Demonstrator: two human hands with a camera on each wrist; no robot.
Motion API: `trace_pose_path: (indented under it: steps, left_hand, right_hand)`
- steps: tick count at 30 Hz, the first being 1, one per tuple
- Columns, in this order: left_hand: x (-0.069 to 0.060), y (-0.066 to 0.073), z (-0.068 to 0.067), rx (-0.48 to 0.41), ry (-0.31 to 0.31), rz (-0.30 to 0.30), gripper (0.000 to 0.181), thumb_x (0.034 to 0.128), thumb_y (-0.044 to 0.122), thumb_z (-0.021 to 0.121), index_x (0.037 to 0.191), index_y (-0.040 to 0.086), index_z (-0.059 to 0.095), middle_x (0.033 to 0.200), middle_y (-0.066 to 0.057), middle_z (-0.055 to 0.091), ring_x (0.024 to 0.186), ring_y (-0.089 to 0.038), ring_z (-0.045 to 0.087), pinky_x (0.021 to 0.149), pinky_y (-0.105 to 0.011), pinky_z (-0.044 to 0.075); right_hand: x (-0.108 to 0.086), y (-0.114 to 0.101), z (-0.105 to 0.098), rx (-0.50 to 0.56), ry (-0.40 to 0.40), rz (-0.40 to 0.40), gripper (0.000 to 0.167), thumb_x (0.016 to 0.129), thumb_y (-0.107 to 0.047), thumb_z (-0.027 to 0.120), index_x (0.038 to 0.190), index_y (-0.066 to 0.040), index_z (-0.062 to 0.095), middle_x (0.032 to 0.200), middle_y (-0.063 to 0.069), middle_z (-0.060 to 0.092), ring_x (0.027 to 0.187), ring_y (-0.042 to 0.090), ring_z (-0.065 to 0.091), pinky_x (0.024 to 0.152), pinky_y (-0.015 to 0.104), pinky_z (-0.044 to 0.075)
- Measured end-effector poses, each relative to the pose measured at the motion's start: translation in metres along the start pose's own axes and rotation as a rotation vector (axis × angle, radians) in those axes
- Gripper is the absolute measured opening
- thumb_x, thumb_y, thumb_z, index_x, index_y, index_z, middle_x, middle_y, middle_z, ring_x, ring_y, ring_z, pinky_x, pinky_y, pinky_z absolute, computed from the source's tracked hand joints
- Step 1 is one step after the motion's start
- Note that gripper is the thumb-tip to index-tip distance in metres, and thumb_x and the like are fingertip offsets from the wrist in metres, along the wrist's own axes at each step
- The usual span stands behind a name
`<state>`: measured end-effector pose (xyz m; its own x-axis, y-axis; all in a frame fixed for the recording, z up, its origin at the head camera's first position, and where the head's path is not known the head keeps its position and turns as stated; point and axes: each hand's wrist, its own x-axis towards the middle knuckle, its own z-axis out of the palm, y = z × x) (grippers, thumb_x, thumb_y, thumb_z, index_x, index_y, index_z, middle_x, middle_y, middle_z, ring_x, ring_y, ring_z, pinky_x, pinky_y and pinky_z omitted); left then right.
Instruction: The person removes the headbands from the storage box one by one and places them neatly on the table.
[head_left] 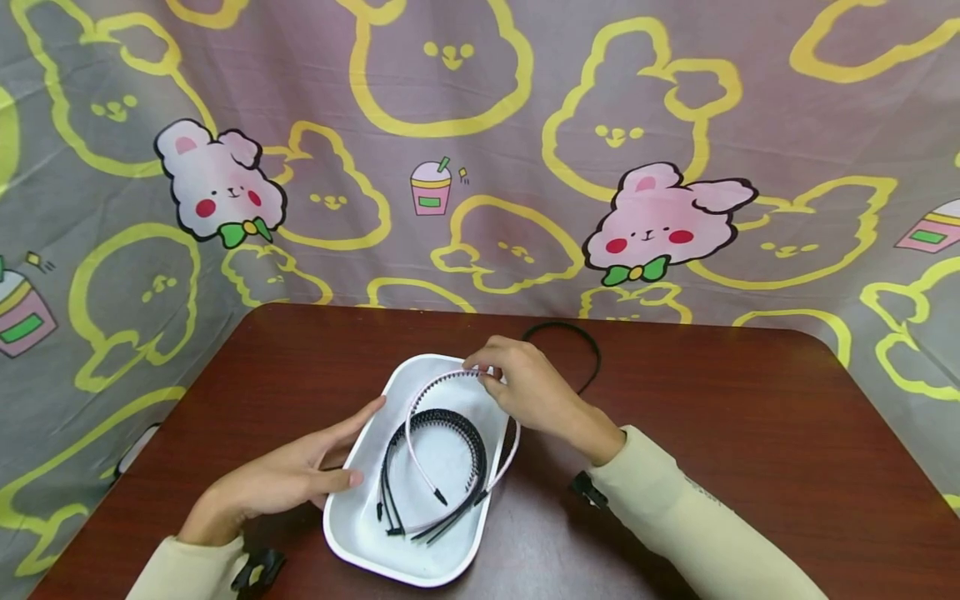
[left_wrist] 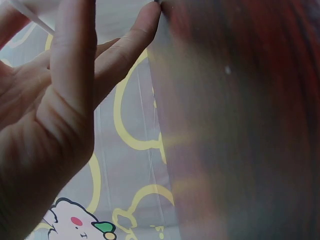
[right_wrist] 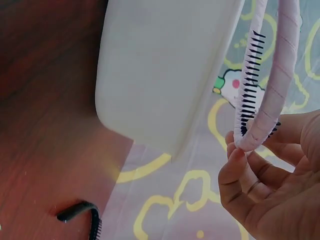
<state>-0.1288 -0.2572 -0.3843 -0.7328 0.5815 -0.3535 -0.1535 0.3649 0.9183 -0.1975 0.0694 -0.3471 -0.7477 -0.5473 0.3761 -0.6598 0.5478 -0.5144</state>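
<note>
- Head view, and here's the right hand (head_left: 528, 387) at the far right corner of the white tray (head_left: 360, 521), thumb and fingers pinching the pale pink headband (head_left: 408, 421) near its crown
- That pale pink headband reaches over the white tray, one leg above the inside, the other bowing out past the right rim, and the right wrist view shows dark comb teeth along its inner side
- Down inside the white tray, a nested bundle of mostly black headbands (head_left: 431, 416), ends toward the tray's near side
- Over to the tray's left, the left hand (head_left: 292, 471), fingers extended, thumb spread apart from the index finger, both at the left rim; how the lower fingers lie, I cannot tell
- Beyond the tray's far right corner, a single black headband (head_left: 599, 360) lies on the reddish-brown table (head_left: 712, 417)
- Behind the tray, a curtain (head_left: 495, 167) with yellow outlines and pink rabbit faces
</note>
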Motion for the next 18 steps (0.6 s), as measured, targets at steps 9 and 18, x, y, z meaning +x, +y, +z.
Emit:
trace_pose_path:
  steps: [9, 18]
  left_hand:
    - [-0.001, 0.001, 0.001, 0.03, 0.022, -0.013, 0.089, 0.1035, 0.019, 0.065, 0.168, 0.041, 0.008, 0.177, -0.009, -0.009, 0.153, -0.051, 0.027, 0.089, -0.044, 0.06]
    - [-0.001, 0.001, 0.001, 0.031, 0.012, -0.001, 0.088, 0.1043, 0.019, 0.064, 0.168, 0.041, 0.007, 0.177, -0.009, -0.009, 0.152, -0.049, 0.029, 0.088, -0.042, 0.059]
  right_hand:
    - [-0.003, 0.008, -0.016, 0.004, 0.033, 0.039, 0.02, 0.093, 0.004, 0.069, 0.107, -0.005, 0.081, 0.092, 0.004, 0.072, 0.081, 0.015, 0.06, 0.075, 0.03, 0.049]
    - [-0.01, 0.019, -0.03, -0.025, 0.031, 0.09, 0.019, 0.094, 0.003, 0.07, 0.108, -0.005, 0.08, 0.091, 0.004, 0.072, 0.082, 0.017, 0.06, 0.076, 0.033, 0.049]
